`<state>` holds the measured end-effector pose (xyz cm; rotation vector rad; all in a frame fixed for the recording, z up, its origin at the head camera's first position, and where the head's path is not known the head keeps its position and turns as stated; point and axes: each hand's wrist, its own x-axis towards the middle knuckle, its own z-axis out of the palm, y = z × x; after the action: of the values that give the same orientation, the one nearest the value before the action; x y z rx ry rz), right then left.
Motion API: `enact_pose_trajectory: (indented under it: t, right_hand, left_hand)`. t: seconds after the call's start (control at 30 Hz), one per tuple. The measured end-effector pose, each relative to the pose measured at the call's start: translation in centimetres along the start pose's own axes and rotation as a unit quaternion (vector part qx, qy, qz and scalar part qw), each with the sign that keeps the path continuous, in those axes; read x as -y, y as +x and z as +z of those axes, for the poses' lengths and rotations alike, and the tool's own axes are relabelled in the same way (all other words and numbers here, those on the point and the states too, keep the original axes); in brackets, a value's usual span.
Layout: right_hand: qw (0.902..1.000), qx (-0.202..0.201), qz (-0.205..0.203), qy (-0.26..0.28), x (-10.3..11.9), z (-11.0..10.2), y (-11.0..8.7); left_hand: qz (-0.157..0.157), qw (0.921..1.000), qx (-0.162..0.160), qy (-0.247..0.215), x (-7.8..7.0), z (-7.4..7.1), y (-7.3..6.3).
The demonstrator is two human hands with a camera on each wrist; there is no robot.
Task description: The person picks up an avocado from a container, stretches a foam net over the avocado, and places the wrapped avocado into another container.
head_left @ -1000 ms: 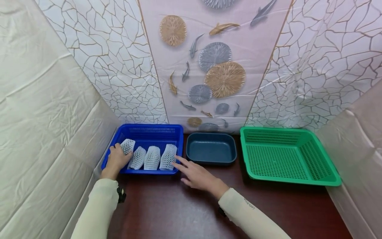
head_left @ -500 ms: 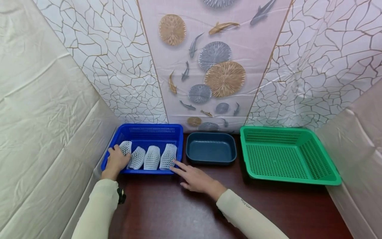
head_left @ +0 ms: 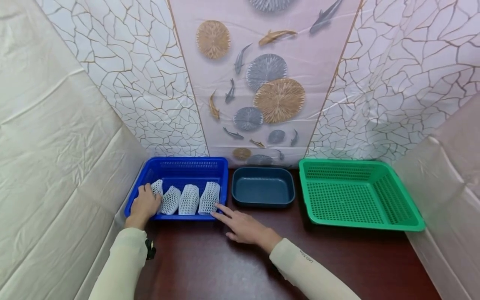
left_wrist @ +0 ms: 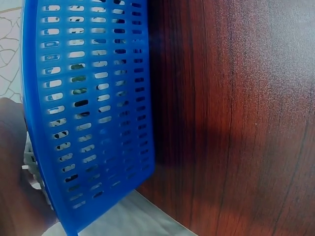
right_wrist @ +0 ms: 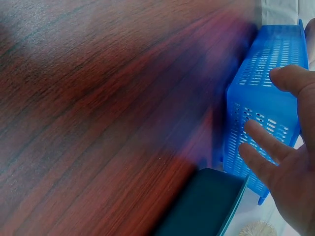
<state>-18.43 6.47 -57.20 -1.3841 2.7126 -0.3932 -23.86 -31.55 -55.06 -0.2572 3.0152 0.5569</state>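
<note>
Several white foam fruit nets stand in a row along the front of a blue plastic basket [head_left: 191, 161]. My left hand [head_left: 144, 204] is at the basket's left end, fingers and thumb around the leftmost foam net [head_left: 158, 187], which it partly hides. In the left wrist view that hand [left_wrist: 15, 182] shows behind the slotted wall [left_wrist: 98, 132], with white mesh beside it. My right hand [head_left: 243, 225] has its fingers extended, fingertips at the rightmost foam net [head_left: 209, 198] over the basket's right front corner. The right wrist view shows its fingers [right_wrist: 270, 140] spread.
A dark teal tray [head_left: 263, 202] stands just right of the blue basket. Farther right is a green slotted basket [head_left: 367, 227]. All are on a dark reddish wooden table [head_left: 210, 266], with a patterned cloth [head_left: 277, 137] behind and quilted panels at both sides.
My left hand has drawn slightly left and down with the leftmost foam net, which now shows less. The right hand's fingertips have shifted slightly left and down along the rightmost net.
</note>
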Motion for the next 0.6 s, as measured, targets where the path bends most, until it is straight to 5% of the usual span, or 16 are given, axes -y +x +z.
enact_pose_trajectory:
  t: [0.27, 0.6]
  right_hand:
    - [0.9998, 0.013, 0.002, 0.014, 0.3, -0.3, -0.1]
    - [0.9998, 0.018, 0.010, 0.006, 0.3, -0.4, -0.1]
  left_hand:
    - [-0.031, 0.9980, 0.040, 0.038, -0.3, -0.3, -0.4]
    - [-0.076, 0.9919, 0.035, 0.096, -1.7, -0.2, 0.0]
